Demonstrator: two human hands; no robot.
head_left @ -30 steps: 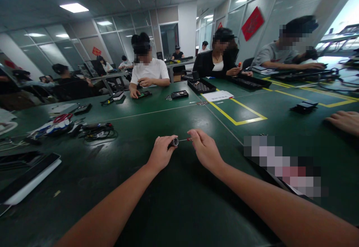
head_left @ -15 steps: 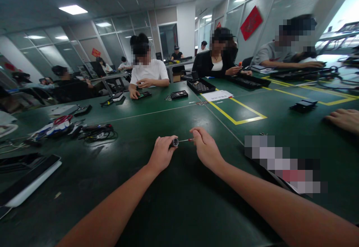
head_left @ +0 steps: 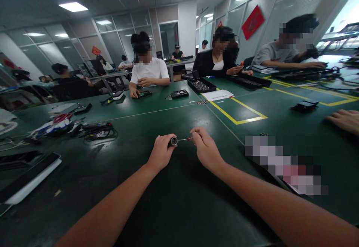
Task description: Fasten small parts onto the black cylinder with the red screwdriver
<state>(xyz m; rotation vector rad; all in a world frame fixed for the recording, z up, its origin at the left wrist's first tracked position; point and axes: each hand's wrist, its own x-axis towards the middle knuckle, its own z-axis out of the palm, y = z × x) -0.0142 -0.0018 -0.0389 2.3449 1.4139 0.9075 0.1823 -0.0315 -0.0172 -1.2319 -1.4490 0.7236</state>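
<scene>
My left hand point(head_left: 162, 150) is closed round a small dark cylinder point(head_left: 173, 141), whose round open-looking end with a pale rim faces me. The fingers hide the rest of it, so its kind does not show. Between thumb and fingers of my right hand point(head_left: 205, 145) is a screwdriver point(head_left: 189, 139) with a reddish handle, mostly covered by the hand. Its thin metal shaft points left and reaches the side of the cylinder. Whether the tip sits in a screw is too small to tell. Both hands are just above the green tabletop point(head_left: 168, 209).
At left lie a tangle of black cables point(head_left: 101, 131) and a black-and-white device point(head_left: 33, 179). Across the table are a black tray point(head_left: 203, 85), a paper sign point(head_left: 217, 95) and yellow tape point(head_left: 251, 121). Co-workers sit opposite; another person's hand point(head_left: 343, 119) rests at right.
Almost nothing differs. Both hands keep their grips, and the cylinder and screwdriver have shifted very slightly left.
</scene>
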